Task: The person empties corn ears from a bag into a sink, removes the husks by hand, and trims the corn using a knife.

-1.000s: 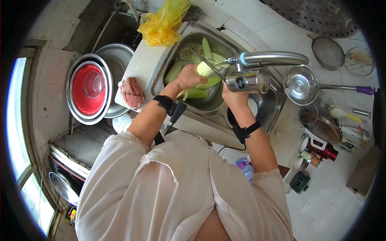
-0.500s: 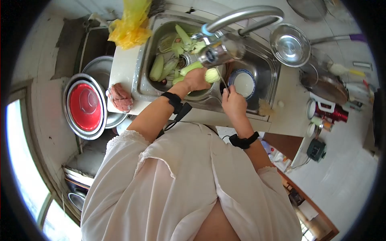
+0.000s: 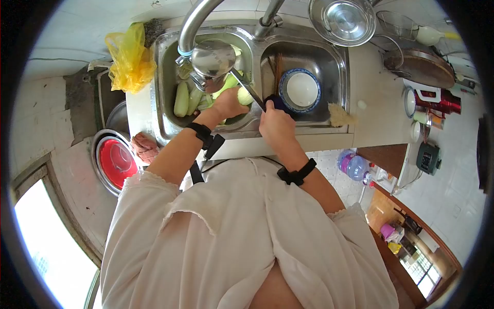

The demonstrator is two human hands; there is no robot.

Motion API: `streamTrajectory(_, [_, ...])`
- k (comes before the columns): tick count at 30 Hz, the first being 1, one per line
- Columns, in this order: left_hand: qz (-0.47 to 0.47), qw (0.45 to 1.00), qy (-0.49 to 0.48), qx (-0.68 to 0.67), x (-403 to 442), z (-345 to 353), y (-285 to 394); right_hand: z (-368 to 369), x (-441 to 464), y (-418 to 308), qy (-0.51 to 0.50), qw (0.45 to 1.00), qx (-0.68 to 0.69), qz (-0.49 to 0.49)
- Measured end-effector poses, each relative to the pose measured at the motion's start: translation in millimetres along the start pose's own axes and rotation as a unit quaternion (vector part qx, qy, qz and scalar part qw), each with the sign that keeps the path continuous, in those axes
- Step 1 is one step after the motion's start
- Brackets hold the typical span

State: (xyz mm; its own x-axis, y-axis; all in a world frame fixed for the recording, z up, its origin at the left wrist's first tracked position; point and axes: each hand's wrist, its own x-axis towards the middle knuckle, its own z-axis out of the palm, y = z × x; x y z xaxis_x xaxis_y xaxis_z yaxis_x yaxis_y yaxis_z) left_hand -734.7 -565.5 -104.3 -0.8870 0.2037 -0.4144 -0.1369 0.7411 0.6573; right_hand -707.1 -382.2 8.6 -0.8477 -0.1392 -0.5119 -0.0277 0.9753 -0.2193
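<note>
Over the left basin of the steel sink (image 3: 250, 129), my left hand (image 3: 229, 104) is closed round a pale green vegetable (image 3: 244, 96). My right hand (image 3: 277, 122) grips a dark-handled knife (image 3: 249, 88), its blade slanting up and left beside the vegetable. Long green pieces (image 3: 181, 99) lie in the left basin, partly hidden by the faucet head (image 3: 213, 57). In the right basin sit a blue-rimmed white bowl (image 3: 302, 89) and brown chopsticks (image 3: 278, 69).
A yellow plastic bag (image 3: 130, 59) and a pink cloth (image 3: 144, 147) are left of the sink. Beyond them is a red basin (image 3: 116, 162). A metal pan (image 3: 343, 21) hangs at the upper right, near a red thermos (image 3: 436, 101). Plastic bottles (image 3: 354, 165) stand below.
The view has turned and shifted, so the sink now appears more level and the right basin shows fully. Both hands keep their holds, and the knife blade lies beside the vegetable.
</note>
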Motion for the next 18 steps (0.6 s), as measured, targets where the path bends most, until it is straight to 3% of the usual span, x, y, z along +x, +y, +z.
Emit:
streamTrajectory(3, [0.016,0.999,0.003,-0.036,6.0,2.9,-12.8,-3.3,8.7,-4.8,0.002,1.0,0.003,-0.021])
streamTrajectory(4, [-0.047,0.999,-0.004,0.02,5.2,2.0,-10.4,1.0,14.9,-6.4,0.002,1.0,0.001,-0.019])
streamTrajectory(6, [-0.04,0.998,-0.019,0.048,-16.7,9.9,-14.1,18.7,35.8,-12.4,-0.005,0.994,-0.035,-0.105])
streamTrajectory(7, [-0.03,0.995,-0.034,0.085,-19.7,9.5,-23.7,30.5,38.8,-20.2,0.001,0.994,-0.038,-0.101])
streamTrajectory(9, [0.029,0.998,0.052,0.034,-16.7,23.0,-37.9,20.3,31.2,-27.3,-0.002,0.997,-0.037,-0.064])
streamTrajectory(12, [0.019,0.995,0.09,-0.031,-22.6,0.0,13.9,-1.6,24.1,-12.0,0.076,0.994,0.036,-0.062])
streamTrajectory(18, [0.021,0.997,0.043,-0.052,-13.1,4.6,17.9,1.2,32.1,32.1,0.147,0.97,0.184,-0.063])
